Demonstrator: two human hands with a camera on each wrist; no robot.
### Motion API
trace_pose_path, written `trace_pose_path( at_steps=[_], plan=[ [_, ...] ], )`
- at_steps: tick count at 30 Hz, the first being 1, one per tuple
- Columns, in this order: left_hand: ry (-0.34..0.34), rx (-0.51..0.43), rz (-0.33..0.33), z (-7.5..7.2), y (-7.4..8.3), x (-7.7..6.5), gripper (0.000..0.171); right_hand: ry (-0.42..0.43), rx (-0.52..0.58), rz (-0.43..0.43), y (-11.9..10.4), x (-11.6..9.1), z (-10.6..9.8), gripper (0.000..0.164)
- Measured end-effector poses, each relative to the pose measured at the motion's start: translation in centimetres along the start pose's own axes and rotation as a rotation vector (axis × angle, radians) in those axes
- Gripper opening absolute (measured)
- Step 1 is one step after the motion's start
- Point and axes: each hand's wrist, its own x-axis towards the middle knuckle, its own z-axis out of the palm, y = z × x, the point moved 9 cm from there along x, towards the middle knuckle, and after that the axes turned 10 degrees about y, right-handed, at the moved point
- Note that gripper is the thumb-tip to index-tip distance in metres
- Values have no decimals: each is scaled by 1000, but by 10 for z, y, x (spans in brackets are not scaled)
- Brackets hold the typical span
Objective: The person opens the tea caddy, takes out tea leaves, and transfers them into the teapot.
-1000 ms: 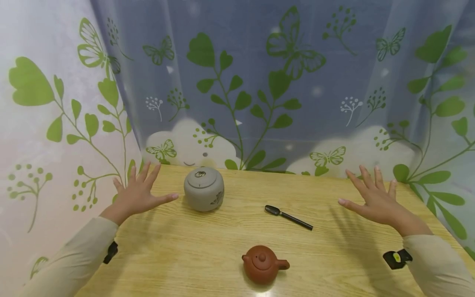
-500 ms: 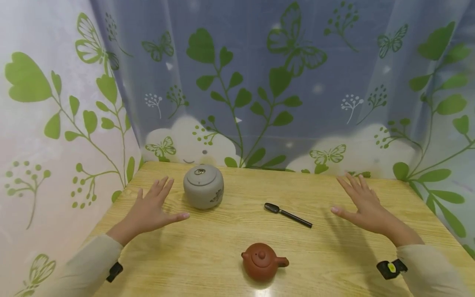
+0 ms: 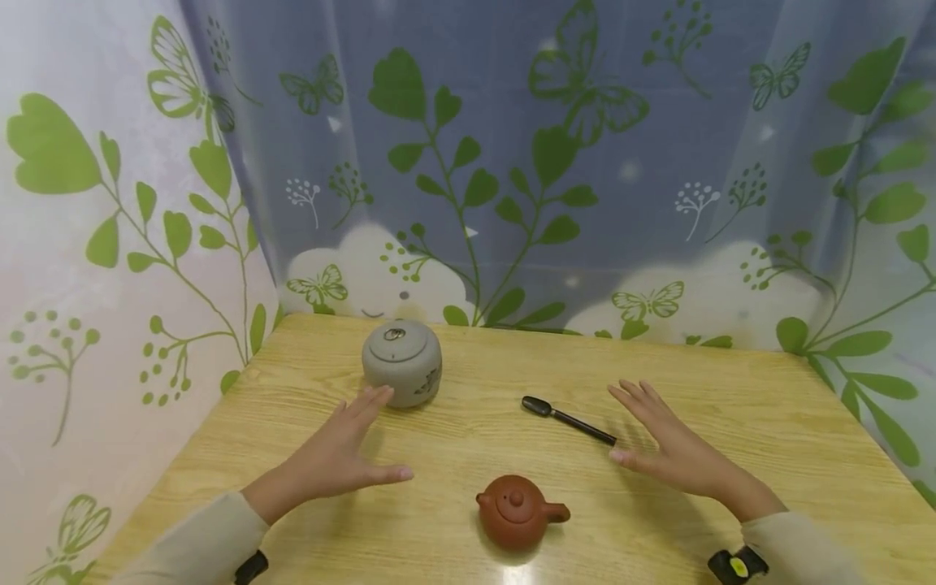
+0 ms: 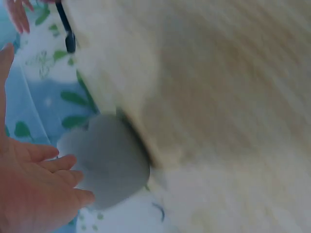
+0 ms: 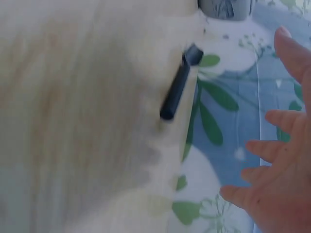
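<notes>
Above the table my left hand (image 3: 332,455) spreads its fingers and thumb, holding nothing, just in front of a grey lidded jar (image 3: 402,366). In the left wrist view the same jar (image 4: 109,162) shows beyond the fingertips. My right hand (image 3: 680,455) hovers with straight fingers and thumb apart, nearest the handle end of a black scoop-like spoon (image 3: 570,421). The right wrist view shows that spoon (image 5: 177,90) lying on the table, apart from the hand. Between the hands, closer to me, sits a small reddish-brown clay teapot (image 3: 514,513), lid on, handle to the right.
The wooden table (image 3: 468,370) runs back to a blue curtain (image 3: 468,162) printed with green leaves and butterflies. Pale printed cloth (image 3: 117,325) hangs along the left side, and similar cloth on the right. Both wrists carry black devices.
Both hands have moved inward and toward me: the left to the right, the right to the left, over the table. Jar, spoon and teapot stay where they were.
</notes>
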Motion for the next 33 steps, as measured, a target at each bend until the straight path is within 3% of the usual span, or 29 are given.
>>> trace_pose_path(
  at_steps=[10,18,27,33],
  plan=[
    [-140,-179,38,48,31,0,110,-46,47,-65,-30,1,37,77],
    [-245,-278,36,83,50,2,104,-84,99,-166,-58,-3,56,72],
    [-318,-363,51,107,65,7,94,-56,162,-325,-87,-3,73,53],
    [-346,-425,71,115,72,8,87,-75,248,-401,-100,-2,79,44]
  ],
)
